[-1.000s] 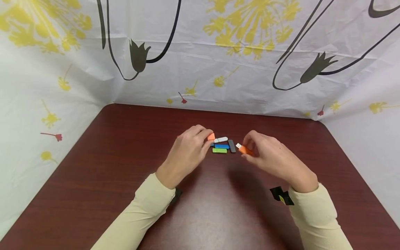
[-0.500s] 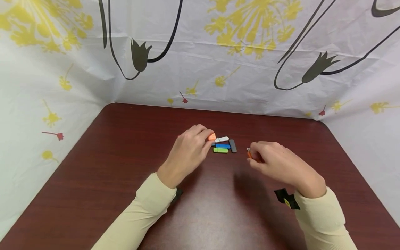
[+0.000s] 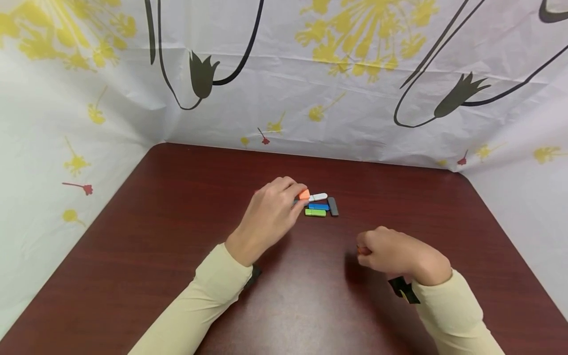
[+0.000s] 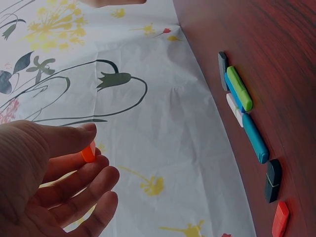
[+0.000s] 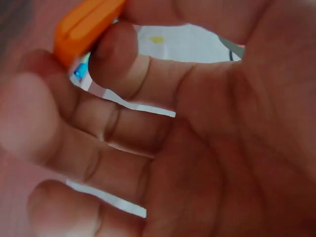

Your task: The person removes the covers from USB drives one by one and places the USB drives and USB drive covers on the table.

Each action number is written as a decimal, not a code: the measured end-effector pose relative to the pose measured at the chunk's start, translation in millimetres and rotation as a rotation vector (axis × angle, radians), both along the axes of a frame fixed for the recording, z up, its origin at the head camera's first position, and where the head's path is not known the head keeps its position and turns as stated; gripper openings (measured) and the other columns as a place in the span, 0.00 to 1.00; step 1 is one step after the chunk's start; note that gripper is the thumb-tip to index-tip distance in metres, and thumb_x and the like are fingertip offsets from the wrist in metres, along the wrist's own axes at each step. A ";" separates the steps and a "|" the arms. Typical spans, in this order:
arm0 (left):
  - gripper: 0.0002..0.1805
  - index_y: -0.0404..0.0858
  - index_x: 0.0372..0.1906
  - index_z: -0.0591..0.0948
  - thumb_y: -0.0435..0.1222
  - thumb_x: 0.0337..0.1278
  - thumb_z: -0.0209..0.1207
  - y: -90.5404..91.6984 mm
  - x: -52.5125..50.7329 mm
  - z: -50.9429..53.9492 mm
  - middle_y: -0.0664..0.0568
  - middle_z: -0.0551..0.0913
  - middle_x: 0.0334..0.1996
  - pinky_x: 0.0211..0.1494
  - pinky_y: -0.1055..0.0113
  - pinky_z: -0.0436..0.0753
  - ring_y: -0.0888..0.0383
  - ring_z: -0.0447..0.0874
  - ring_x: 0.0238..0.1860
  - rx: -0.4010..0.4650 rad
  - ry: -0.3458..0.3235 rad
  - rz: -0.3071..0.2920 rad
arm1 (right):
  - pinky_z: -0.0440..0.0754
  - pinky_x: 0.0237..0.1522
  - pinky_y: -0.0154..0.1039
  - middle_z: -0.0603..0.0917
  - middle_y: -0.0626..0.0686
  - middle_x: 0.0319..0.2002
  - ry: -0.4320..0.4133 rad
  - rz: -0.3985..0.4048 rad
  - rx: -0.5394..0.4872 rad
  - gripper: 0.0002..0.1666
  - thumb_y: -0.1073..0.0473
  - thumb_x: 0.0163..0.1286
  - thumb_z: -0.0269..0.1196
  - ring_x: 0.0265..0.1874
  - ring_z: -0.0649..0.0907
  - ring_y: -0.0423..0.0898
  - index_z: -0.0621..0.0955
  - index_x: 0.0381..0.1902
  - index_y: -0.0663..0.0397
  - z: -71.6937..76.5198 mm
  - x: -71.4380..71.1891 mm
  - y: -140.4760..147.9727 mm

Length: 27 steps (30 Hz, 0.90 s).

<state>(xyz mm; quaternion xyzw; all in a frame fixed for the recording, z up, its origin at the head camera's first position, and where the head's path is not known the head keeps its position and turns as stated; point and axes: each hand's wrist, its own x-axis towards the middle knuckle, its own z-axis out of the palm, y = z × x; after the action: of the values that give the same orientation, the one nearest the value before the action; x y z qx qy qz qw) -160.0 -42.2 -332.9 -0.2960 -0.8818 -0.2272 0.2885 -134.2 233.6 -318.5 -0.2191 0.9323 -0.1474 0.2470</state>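
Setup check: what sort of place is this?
Likely a makeshift filming booth: floral-print sheeting around the back and sides of a dark-red table, with small coloured sticks on it.

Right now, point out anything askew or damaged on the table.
The gray stick lies askew, crosswise to the neighbouring blue stick and green stick in the head view. No spill or damage shows.

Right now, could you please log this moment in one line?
left hand: pinches small orange piece | right hand: holds orange stick | table: green stick, white stick, others
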 end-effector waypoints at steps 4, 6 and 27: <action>0.12 0.36 0.48 0.91 0.37 0.63 0.77 0.3 0.4 -0.7 0.49 0.90 0.41 0.40 0.62 0.91 0.54 0.88 0.40 0.000 -0.006 0.005 | 0.59 0.23 0.32 0.53 0.39 0.16 -0.051 -0.022 0.012 0.32 0.66 0.75 0.62 0.15 0.57 0.36 0.58 0.17 0.39 -8.7 0.6 -5.6; 0.12 0.37 0.48 0.91 0.37 0.63 0.77 0.6 0.5 -1.1 0.50 0.90 0.41 0.39 0.62 0.90 0.54 0.88 0.40 -0.001 -0.006 0.007 | 0.59 0.21 0.32 0.52 0.39 0.15 -0.076 -0.037 0.025 0.34 0.67 0.74 0.61 0.13 0.56 0.36 0.56 0.15 0.38 -12.8 0.9 -8.0; 0.13 0.36 0.49 0.91 0.39 0.66 0.75 3.5 2.0 -0.2 0.49 0.90 0.42 0.44 0.65 0.90 0.55 0.88 0.42 -0.044 -0.044 0.006 | 0.70 0.20 0.33 0.74 0.46 0.16 -0.142 -0.137 0.118 0.22 0.68 0.70 0.67 0.12 0.70 0.40 0.75 0.16 0.49 -30.0 -0.9 -12.0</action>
<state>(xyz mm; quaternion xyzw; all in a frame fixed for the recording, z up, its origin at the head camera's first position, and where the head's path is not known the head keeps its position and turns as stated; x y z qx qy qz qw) -158.0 -38.7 -333.1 -0.2944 -0.8936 -0.2135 0.2631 -135.1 221.6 -348.5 -0.1287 0.9323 -0.1239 0.3144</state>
